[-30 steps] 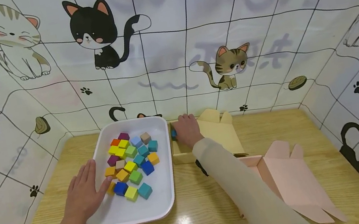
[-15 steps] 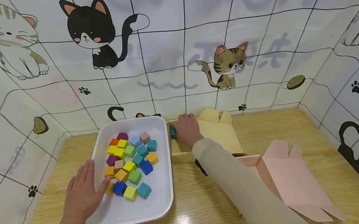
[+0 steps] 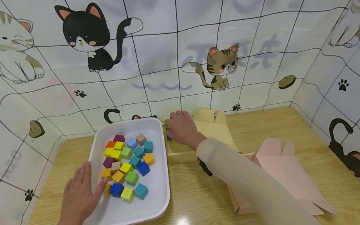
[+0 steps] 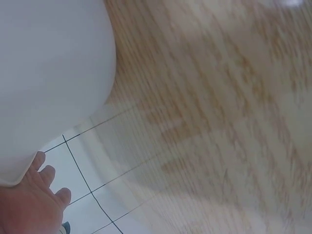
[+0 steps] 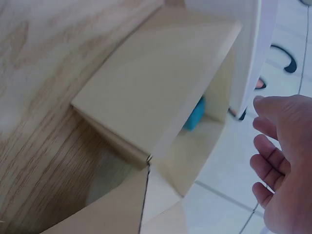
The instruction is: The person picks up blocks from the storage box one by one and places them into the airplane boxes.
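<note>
My left hand (image 3: 77,195) lies with straight fingers along the left rim of a white tray (image 3: 160,208); in the left wrist view its fingertips show past the tray's edge. Many coloured cubes lie in the tray, among them a teal cube (image 3: 141,191) and a dark blue cube (image 3: 143,168) nearer its right side. At the back, my right hand (image 3: 183,130) is over an open yellow cardboard box (image 3: 185,156). In the right wrist view its fingers (image 5: 267,168) are loosely bent and hold nothing. A teal block (image 5: 196,116) sits inside the box, apart from them.
An open pink cardboard box (image 3: 242,202) stands at the front right, partly behind my right sleeve (image 3: 250,180), its lid (image 3: 280,167) folded out to the right. The yellow box's lid (image 3: 217,132) leans right. A cat-printed wall covering (image 3: 162,51) closes off the back and sides.
The head view has turned slightly, so the scene shifts left. My right hand has risen a little over the yellow box, away from the teal block. The left hand stays on the tray.
</note>
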{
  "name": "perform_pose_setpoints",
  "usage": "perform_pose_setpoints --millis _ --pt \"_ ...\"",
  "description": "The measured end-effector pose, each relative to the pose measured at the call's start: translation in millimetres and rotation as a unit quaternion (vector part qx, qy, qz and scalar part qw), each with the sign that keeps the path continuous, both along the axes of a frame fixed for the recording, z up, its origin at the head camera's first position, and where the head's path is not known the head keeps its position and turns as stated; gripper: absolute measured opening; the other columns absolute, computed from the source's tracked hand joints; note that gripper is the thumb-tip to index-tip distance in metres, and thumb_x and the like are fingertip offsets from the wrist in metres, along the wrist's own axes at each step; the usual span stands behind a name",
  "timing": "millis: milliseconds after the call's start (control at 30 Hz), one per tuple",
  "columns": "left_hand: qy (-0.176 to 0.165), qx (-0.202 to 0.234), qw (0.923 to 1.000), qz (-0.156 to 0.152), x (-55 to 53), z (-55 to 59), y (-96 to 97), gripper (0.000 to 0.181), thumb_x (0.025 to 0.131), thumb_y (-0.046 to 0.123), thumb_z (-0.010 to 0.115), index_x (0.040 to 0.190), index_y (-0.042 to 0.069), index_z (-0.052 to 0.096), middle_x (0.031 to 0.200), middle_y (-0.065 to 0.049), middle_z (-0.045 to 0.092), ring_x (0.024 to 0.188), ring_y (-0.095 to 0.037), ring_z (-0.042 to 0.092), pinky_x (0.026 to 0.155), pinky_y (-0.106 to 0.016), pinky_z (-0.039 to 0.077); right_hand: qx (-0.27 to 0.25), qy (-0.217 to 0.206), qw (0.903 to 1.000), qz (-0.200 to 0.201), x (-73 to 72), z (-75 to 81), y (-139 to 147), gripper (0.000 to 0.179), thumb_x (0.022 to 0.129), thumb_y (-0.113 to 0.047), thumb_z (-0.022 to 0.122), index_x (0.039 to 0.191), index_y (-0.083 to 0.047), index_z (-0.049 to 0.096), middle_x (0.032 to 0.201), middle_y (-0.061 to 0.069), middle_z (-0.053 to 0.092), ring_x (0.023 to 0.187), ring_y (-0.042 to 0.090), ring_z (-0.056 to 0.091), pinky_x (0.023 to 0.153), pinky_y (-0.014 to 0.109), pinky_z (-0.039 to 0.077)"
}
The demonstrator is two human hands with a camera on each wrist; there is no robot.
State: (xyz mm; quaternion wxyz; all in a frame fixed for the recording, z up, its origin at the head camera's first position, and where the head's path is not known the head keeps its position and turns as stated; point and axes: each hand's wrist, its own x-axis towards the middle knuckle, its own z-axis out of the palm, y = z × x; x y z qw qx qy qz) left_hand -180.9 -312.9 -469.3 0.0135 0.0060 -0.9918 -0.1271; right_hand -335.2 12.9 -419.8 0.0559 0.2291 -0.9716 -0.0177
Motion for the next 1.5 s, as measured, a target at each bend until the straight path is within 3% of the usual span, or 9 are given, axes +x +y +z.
perform_pose_setpoints --millis 167,367,700,1133,1333,1500 --pt "0.002 0.000 1.0000 0.001 0.2 -2.0 -0.5 0.091 0.096 0.062 0.037 0.156 0.001 0.005 0.160 -0.028 0.014 0.146 -0.048 0.012 0.116 -0.070 0.012 0.000 0.006 0.9984 0.057 16.7 1.2 -15 0.035 0.095 -0.044 0.059 0.125 -0.028 0.065 0.115 -0.003 0.058 0.112 0.018 0.052 0.106 0.038 0.040" --pt "0.004 -0.007 1.0000 0.003 -0.3 -4.2 -2.2 0.092 0.096 0.063 0.036 0.155 0.001 0.004 0.159 -0.028 0.014 0.146 -0.049 0.012 0.116 -0.070 0.012 0.023 -0.012 0.9947 0.100 34.0 -9.6 -40 0.038 0.092 -0.050 0.060 0.125 -0.031 0.066 0.111 -0.005 0.056 0.107 0.016 0.049 0.105 0.035 0.038" --pt "0.000 0.003 1.0000 0.000 0.8 -1.4 -0.6 0.092 0.096 0.063 0.036 0.156 0.001 0.004 0.159 -0.028 0.014 0.145 -0.050 0.012 0.116 -0.070 0.012 0.104 -0.036 0.9905 0.083 44.3 -26.7 -65 0.031 0.092 -0.045 0.062 0.117 -0.029 0.070 0.107 -0.003 0.058 0.102 0.017 0.046 0.100 0.035 0.039" --pt "0.021 -0.002 0.9998 0.001 -0.5 -3.9 0.1 0.088 0.097 0.059 0.038 0.156 0.002 0.006 0.158 -0.028 0.018 0.146 -0.049 0.013 0.117 -0.068 0.009 0.109 -0.023 0.9918 0.063 41.7 -34.0 -70 0.021 0.095 -0.036 0.058 0.110 -0.030 0.072 0.103 -0.005 0.058 0.100 0.016 0.048 0.099 0.034 0.038" --pt "0.022 -0.009 0.9997 0.001 0.1 -1.2 1.3 0.077 0.099 0.039 0.043 0.156 0.002 0.006 0.158 -0.028 0.020 0.145 -0.048 0.016 0.117 -0.067 0.010 0.118 -0.013 0.9912 0.059 41.1 -27.8 -68 0.027 0.093 -0.045 0.058 0.109 -0.027 0.071 0.106 -0.004 0.057 0.103 0.017 0.047 0.101 0.033 0.039" --pt "0.019 -0.015 0.9997 -0.002 -1.2 -1.1 -3.5 0.075 0.098 0.034 0.047 0.155 0.001 0.012 0.155 -0.029 0.024 0.144 -0.049 0.018 0.116 -0.068 0.012 0.096 0.010 0.9929 0.070 42.1 -14.4 -67 0.028 0.093 -0.044 0.058 0.111 -0.027 0.071 0.103 -0.004 0.056 0.100 0.017 0.047 0.098 0.033 0.039"
